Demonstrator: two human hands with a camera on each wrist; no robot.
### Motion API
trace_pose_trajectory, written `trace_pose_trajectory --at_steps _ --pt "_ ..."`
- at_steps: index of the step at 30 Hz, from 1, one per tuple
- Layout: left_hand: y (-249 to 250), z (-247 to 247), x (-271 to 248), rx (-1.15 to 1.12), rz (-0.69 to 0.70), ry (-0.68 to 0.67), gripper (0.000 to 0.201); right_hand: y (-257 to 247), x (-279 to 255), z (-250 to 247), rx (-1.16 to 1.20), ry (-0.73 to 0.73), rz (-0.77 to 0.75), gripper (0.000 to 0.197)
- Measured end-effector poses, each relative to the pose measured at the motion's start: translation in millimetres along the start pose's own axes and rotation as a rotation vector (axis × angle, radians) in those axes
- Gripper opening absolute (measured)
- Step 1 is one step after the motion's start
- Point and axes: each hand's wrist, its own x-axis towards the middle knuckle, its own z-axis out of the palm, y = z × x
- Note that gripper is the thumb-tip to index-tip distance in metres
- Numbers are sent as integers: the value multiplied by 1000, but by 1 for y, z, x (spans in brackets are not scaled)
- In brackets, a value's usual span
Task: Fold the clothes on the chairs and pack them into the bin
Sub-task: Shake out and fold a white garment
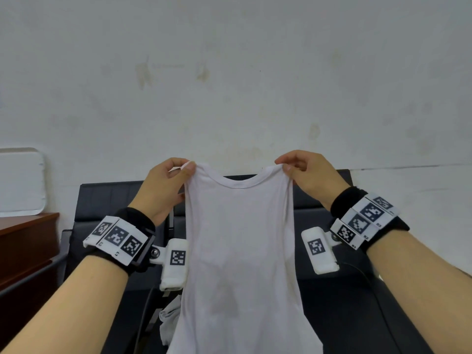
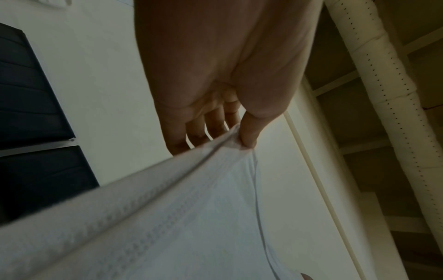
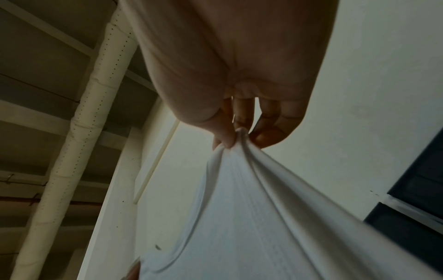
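- At far left, a wooden table with a white tray leaning on the wall; no part in this step.
- Left hand raised, fingers and thumb pinched tight on the left shoulder strap of the white tank top, probably to let it hang flat and show its shape before folding.
- Tank top hanging straight down between both hands, neckline sagging in the middle, hem out of view below; held in front of the black chairs, not resting on them.
- Low left of the top, another pale garment on a chair seat, waiting.
- Right hand mirrored, fingers narrow, gripping the right strap at its tip.
- Bin not in view.
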Motion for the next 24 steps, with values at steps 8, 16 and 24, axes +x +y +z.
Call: trace_pose_trajectory --at_steps 8,16,24 --pt "-54 7 2 172 -33 -3 12 45 -10 20 23 -3 103 24" --pt "-169 26 -7 184 -180 6 13 126 -51 70 -44 -129 268 42" --pt "-307 38 -34 168 -345 -33 14 247 -104 137 84 -112 453 42"
